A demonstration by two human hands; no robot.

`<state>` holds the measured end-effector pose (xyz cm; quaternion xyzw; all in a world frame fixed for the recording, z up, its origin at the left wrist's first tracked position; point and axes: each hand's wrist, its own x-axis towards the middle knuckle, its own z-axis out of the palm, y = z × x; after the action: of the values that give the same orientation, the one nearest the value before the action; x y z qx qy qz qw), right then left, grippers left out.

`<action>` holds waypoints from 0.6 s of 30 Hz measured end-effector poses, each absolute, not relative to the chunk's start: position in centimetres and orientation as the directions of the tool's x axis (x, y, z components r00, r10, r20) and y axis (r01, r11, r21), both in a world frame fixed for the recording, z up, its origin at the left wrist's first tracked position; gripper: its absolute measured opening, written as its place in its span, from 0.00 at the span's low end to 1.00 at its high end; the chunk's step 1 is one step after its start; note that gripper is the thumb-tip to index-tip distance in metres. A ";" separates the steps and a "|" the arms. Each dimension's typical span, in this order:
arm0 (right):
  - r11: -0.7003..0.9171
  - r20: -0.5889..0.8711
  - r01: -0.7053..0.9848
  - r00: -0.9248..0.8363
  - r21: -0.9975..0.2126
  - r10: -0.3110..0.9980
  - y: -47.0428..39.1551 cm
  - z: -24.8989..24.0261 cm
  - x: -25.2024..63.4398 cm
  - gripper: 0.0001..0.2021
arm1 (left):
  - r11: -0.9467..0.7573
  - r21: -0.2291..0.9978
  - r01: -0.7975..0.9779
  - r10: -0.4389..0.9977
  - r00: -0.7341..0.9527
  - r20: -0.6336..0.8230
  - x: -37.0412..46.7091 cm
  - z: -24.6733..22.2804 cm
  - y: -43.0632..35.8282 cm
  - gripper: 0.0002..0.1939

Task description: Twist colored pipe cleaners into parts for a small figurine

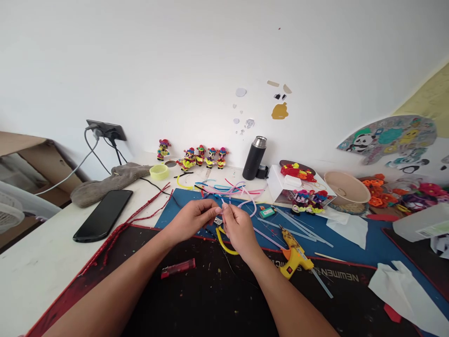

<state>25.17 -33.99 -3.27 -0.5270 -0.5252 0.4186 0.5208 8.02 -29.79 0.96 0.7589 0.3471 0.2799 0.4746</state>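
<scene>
My left hand [197, 216] and my right hand [239, 228] meet at the middle, thumbs and fingertips pinched together. Between them is a thin lilac pipe cleaner [221, 201], mostly covered by the fingers. Under my right hand curves a yellow pipe cleaner [223, 244]. Just beyond both hands lies a loose tangle of pink, blue and lilac pipe cleaners [233, 188]. A yellow hot glue gun [294, 252] rests to the right of my right forearm. Nearer to me, a translucent red lighter-like object [178, 268] lies on the black mat.
At left are a black phone [103, 215], driftwood [108, 182] and red twisted cords [129, 220]. Small colourful figures [199, 156] stand along the wall by a black thermos [254, 158]. Clear glue sticks [305, 227], a beige bowl [345, 187] and white paper [403, 288] lie rightward.
</scene>
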 end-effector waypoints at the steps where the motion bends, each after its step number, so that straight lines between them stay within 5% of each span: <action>1: 0.094 0.106 0.111 0.105 -0.989 0.989 -33.9 -3.4 25.2 0.26 | -0.342 0.900 0.272 0.790 0.602 0.118 7.9 1.0 -29.8 0.22; 11: 0.079 0.096 0.210 0.070 -0.974 0.993 -34.3 -2.8 25.0 0.26 | -0.455 0.812 0.365 0.736 0.667 0.113 7.3 1.2 -29.3 0.19; 18: 0.160 0.111 -0.178 0.254 -0.971 0.961 -33.7 0.1 26.9 0.24 | -0.405 0.818 0.408 0.831 0.537 0.144 7.3 0.8 -28.9 0.22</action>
<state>26.95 -33.69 0.06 -0.4700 -0.4165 0.4464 0.6375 7.29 -28.88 0.81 0.7903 0.3919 0.2794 0.3791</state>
